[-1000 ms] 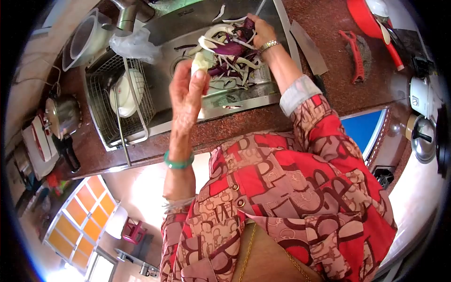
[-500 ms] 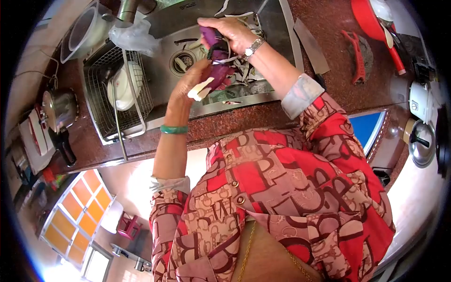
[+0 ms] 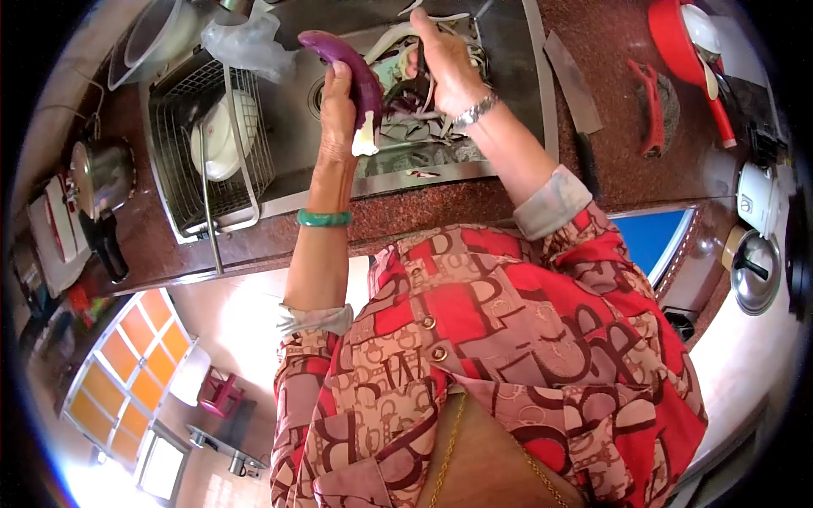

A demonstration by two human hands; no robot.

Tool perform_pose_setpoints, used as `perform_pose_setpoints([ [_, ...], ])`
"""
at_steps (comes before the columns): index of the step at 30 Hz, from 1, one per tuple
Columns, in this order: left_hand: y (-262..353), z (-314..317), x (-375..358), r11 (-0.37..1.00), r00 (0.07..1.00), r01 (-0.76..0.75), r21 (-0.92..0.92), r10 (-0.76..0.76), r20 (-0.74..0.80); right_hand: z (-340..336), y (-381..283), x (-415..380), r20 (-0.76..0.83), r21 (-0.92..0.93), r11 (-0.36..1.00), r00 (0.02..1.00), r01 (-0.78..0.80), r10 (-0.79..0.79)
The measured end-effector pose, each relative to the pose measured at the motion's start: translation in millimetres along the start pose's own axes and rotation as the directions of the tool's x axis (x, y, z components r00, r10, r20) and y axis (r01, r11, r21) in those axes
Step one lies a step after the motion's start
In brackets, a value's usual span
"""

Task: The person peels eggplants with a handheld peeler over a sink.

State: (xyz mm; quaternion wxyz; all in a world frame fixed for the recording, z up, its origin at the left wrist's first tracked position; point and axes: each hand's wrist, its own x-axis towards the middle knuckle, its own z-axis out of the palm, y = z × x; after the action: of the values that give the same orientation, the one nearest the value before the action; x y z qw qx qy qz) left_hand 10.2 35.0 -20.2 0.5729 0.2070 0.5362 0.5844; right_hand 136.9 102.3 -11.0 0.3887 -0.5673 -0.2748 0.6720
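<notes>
My left hand [image 3: 337,114] is wrapped round a long purple eggplant [image 3: 366,89], thumb along its side. The eggplant's lower end is pale and bare, while its curved upper part still has glossy skin. To the right, my right hand [image 3: 449,74] is closed on a dark-handled peeler [image 3: 421,61], apart from the eggplant. Its blade end is hard to make out against the peel. Beneath both hands, pale and purple strips of peel [image 3: 394,38] lie in the steel sink [image 3: 292,127].
A wire rack [image 3: 254,182] with a white bowl [image 3: 227,140] stands at the sink's left. A plastic bag [image 3: 246,46] is behind it. On the right counter lie a knife [image 3: 569,80], a red-handled tool [image 3: 650,110] and a red pan [image 3: 673,42].
My hands have drawn apart: the right hand and peeler moved right, off the eggplant. The left hand has tilted the eggplant's upper end to the left.
</notes>
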Motion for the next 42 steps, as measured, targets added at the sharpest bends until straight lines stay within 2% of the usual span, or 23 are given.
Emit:
perform_pose_setpoints([
  [1,0.4,-0.8,1.4,1.000,1.000,0.001,0.001,-0.001,-0.002,-4.7,8.1,-1.8,0.084,-0.046,0.999,0.996,-0.024,0.028],
  [5,1.3,4.0,5.9,0.996,0.997,-0.050,0.069,0.053,-0.052,-1.0,21.4,-8.6,0.103,-0.010,1.000,0.994,-0.020,0.021],
  [7,3.5,4.4,6.1,0.992,0.988,-0.078,0.099,0.091,-0.129,3.9,18.9,-13.9,0.093,0.063,0.998,0.995,-0.026,0.020],
  [12,-10.1,-7.7,19.4,0.995,0.976,-0.083,0.046,0.091,-0.199,5.9,17.2,-20.9,0.165,0.067,0.997,0.986,-0.036,0.025],
  [15,-12.2,-10.3,22.3,0.996,0.971,-0.087,0.023,0.090,-0.220,7.2,15.0,-22.5,0.141,-0.002,1.000,0.990,0.005,-0.004],
  [19,-9.6,-4.6,18.8,0.996,0.960,-0.089,0.024,0.093,-0.265,12.3,16.8,-24.0,0.141,0.026,0.998,0.988,0.065,-0.068],
  [22,-7.2,-1.0,15.0,0.996,0.968,-0.063,0.060,0.076,-0.238,13.6,16.1,-17.5,0.114,0.003,0.996,0.990,0.084,-0.084],
  [23,-8.0,1.0,10.9,0.996,0.968,-0.062,0.061,0.075,-0.238,13.0,14.1,-13.5,0.069,-0.118,0.982,0.988,0.145,-0.137],
  [24,-0.9,10.7,0.1,0.997,0.977,0.035,0.065,-0.020,-0.214,13.7,8.8,-13.4,0.031,-0.239,0.951,0.980,0.197,-0.195],
  [25,3.2,16.4,-5.5,0.989,0.975,0.130,0.072,-0.115,-0.189,16.7,-1.8,-20.7,0.009,-0.100,0.985,0.990,0.138,-0.138],
  [27,0.9,17.4,-10.1,0.987,0.980,0.160,0.034,-0.155,-0.122,13.9,0.0,-8.8,0.042,-0.215,0.959,0.982,0.187,-0.182],
  [29,13.1,30.4,-23.4,0.958,0.956,0.281,-0.064,-0.285,-0.069,13.5,7.9,3.8,0.060,-0.277,0.940,0.980,0.200,-0.191],
  [30,14.5,25.1,-23.5,0.957,0.956,0.290,0.008,-0.291,0.043,13.4,11.1,10.4,0.083,-0.335,0.917,0.976,0.217,-0.201],
  [31,16.2,19.8,-26.4,0.957,0.956,0.290,0.009,-0.290,0.045,11.7,13.2,17.5,0.081,-0.335,0.917,0.976,0.218,-0.203],
  [32,18.1,13.7,-34.1,0.938,0.952,0.245,0.246,-0.281,0.119,10.0,15.6,24.6,0.109,-0.313,0.925,0.976,0.215,-0.190],
  [33,19.0,12.5,-34.0,0.911,0.922,0.338,0.238,-0.371,0.111,9.2,14.7,25.8,0.137,-0.292,0.933,0.975,0.210,-0.176],
  [34,19.8,11.3,-33.8,0.875,0.883,0.426,0.231,-0.458,0.103,8.3,14.5,26.0,0.121,-0.364,0.893,0.965,0.263,-0.234],
  [35,17.8,8.5,-33.4,0.873,0.882,0.428,0.233,-0.460,0.105,7.4,13.9,27.2,0.118,-0.364,0.894,0.965,0.261,-0.234],
  [37,21.7,9.6,-38.9,0.889,0.872,0.374,0.266,-0.434,0.225,5.0,14.9,30.8,0.148,-0.403,0.873,0.961,0.273,-0.232],
  [38,24.3,11.3,-45.7,0.893,0.887,0.316,0.320,-0.398,0.234,-1.2,16.0,40.9,0.239,-0.501,0.816,0.952,0.288,-0.189],
  [39,23.2,10.9,-44.8,0.893,0.886,0.316,0.322,-0.399,0.236,-3.4,9.9,41.1,0.237,-0.500,0.817,0.953,0.288,-0.191],
  [41,18.1,3.4,-44.0,0.757,0.725,0.603,0.252,-0.651,0.223,-3.9,-11.0,38.4,0.112,-0.554,0.820,0.989,0.144,-0.098],
  [42,14.3,-2.5,-43.1,0.744,0.685,0.618,0.253,-0.668,0.291,-9.5,-17.0,37.6,0.212,-0.481,0.855,0.972,0.195,-0.102],
])
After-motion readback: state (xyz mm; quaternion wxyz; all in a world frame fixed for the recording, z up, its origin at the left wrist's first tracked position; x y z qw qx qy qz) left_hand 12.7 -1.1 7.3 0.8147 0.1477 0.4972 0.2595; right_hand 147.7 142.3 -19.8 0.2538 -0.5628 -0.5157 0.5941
